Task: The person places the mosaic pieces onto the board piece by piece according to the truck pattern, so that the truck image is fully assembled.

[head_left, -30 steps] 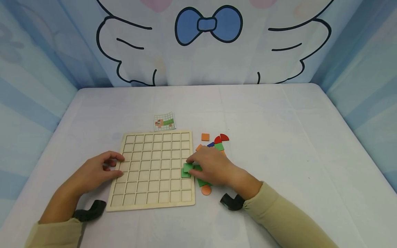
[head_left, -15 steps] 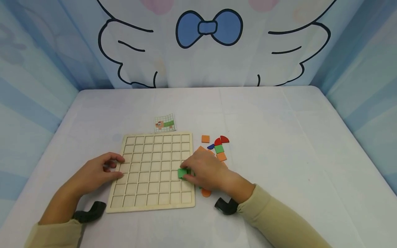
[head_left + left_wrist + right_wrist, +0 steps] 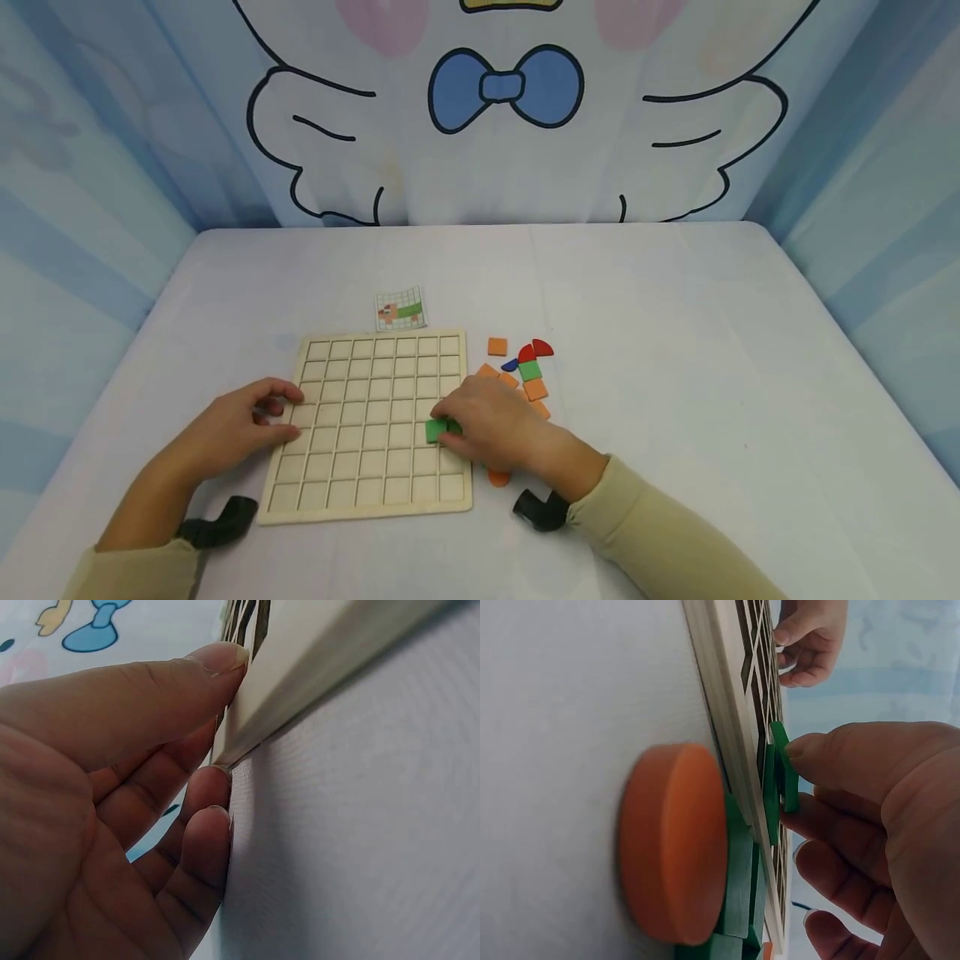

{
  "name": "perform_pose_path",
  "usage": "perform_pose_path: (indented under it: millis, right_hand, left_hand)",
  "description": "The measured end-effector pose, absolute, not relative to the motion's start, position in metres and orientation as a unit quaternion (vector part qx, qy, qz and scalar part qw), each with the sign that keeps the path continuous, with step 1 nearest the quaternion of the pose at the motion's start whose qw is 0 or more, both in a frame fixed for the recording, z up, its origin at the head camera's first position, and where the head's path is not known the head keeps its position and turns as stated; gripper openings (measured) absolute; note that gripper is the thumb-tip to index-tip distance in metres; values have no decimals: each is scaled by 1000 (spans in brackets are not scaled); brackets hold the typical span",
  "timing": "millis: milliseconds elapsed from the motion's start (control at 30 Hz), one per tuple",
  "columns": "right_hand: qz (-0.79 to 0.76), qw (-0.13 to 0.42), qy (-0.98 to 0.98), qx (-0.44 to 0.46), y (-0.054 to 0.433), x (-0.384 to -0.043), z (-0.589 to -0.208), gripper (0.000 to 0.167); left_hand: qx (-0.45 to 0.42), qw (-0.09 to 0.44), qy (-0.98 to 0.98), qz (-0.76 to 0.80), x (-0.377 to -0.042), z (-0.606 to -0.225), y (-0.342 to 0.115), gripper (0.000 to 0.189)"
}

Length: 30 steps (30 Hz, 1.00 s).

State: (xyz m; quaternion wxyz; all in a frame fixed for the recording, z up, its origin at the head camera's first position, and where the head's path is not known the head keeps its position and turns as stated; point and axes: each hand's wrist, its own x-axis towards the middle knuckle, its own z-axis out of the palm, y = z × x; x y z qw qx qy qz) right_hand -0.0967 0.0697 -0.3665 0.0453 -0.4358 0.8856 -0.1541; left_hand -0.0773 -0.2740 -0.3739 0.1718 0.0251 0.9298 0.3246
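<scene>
My right hand (image 3: 495,423) pinches a green square tile (image 3: 784,766) between thumb and finger, tilted over the right side of the wooden grid board (image 3: 347,414). Close under it, another green tile (image 3: 770,796) is on the board, partly covered by the fingers in the head view. At the board's left edge rests my left hand (image 3: 242,427). Its thumb touches the wooden rim (image 3: 289,671) in the left wrist view, and the other fingers bend loosely beside the edge.
Right of the board lie several orange squares (image 3: 535,389), a green square (image 3: 529,370), red quarter-round pieces (image 3: 543,347) and a blue piece (image 3: 510,365). An orange disc (image 3: 671,844) and more green pieces (image 3: 739,877) sit beside the board. A picture card (image 3: 401,309) lies behind it.
My right hand has shifted slightly left with the green tile, further over the board. The left hand stays at the board's edge. The head view has tilted up a little.
</scene>
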Motion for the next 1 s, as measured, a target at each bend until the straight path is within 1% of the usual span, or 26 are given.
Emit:
perform_pose_path:
  millis: [267, 500, 1000]
  right_hand:
    - [-152, 34, 886, -437, 67, -93, -369, 22]
    - [-138, 17, 883, -448, 65, -93, -369, 22]
    - [-133, 13, 888, -440, 61, -92, -370, 21]
  left_hand:
    - [27, 174, 929, 327, -76, -373, -274, 48]
    - [34, 164, 929, 329, -76, -373, -273, 47]
    - [42, 154, 929, 334, -75, -375, -273, 45]
